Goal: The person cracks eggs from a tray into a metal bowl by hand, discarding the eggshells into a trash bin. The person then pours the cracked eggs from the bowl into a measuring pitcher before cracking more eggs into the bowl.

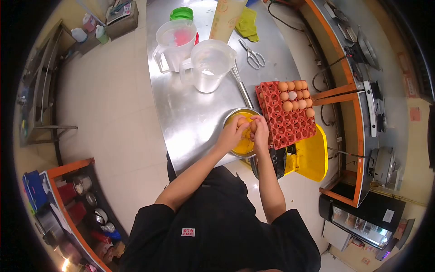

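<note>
We judge the step in hand as cracking and emptying an egg over the bowl. The left hand (234, 132) grips one brown eggshell piece (242, 122); the right hand (260, 130), just beside it, grips a second shell piece (253, 127). We cannot tell whether both come from one egg. Directly beneath both hands sits the stainless mixing bowl (236, 111), holding yellow liquid egg (244, 146). In our judgement, the next move calls for keeping the shells inside the rim while they drain, then parting them without dropping fragments.

Edges: the red egg tray (292, 129) lies just right of the right hand, restricting that side, and appears to overhang the yellow bin (320, 156). Ahead of the hands, the whisk (244, 93) points away. We find the widest room left of the left hand, across the steel tabletop (181, 129) to its edge.
</note>
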The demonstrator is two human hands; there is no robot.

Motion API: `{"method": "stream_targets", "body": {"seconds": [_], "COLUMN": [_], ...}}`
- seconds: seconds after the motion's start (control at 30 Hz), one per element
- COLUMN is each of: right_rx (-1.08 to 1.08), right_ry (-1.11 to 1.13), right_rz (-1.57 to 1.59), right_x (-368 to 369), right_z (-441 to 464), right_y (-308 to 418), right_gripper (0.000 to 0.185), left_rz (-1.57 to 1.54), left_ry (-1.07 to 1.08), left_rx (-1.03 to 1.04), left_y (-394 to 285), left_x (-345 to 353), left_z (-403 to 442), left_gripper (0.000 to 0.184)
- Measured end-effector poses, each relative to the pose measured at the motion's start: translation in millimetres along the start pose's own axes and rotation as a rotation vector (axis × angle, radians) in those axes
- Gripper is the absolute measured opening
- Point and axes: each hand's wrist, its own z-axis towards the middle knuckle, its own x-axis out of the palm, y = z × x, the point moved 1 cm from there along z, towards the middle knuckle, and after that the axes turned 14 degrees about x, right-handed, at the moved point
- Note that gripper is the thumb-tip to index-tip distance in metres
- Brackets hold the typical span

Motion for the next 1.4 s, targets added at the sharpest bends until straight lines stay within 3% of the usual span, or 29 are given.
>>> {"method": "stream_targets", "body": {"seconds": [0.13,0.3,0.5,1.0,1.3,1.4], "right_rx": [-0.3,-0.304,-0.33,-0.436,-0.374,-0.396], "right_ry": [-0.103,-0.139,-0.172,-0.147,-0.151,-0.16], "right_rz": [-0.305,-0.57,-0.812,-1.01,-0.997,-1.074], "right_x": [-8,-10,-6,-10,-11,-15], "right_z": [22,16,-2,-9,-14,-9], "right_y": [-19,-30,-24,-20,-15,-17], "right_gripper": [0.013,0.026,0.026,0.026,0.027,0.036], "left_rz": [-0.133,-0.202,-0.242,-0.257,-0.271,-0.256], "left_ry": [-0.088,-0.104,-0.106,-0.118,-0.128,-0.129], "left_rx": [-0.011,-0.067,-0.06,-0.07,-0.061,-0.057], "left_y": [1,10,8,5,6,5], "left_x": [-8,-13,-15,-18,-18,-18], "left_z": [4,6,4,5,5,5], "left_gripper": [0.038,0.039,0.038,0.037,0.037,0.038]}}
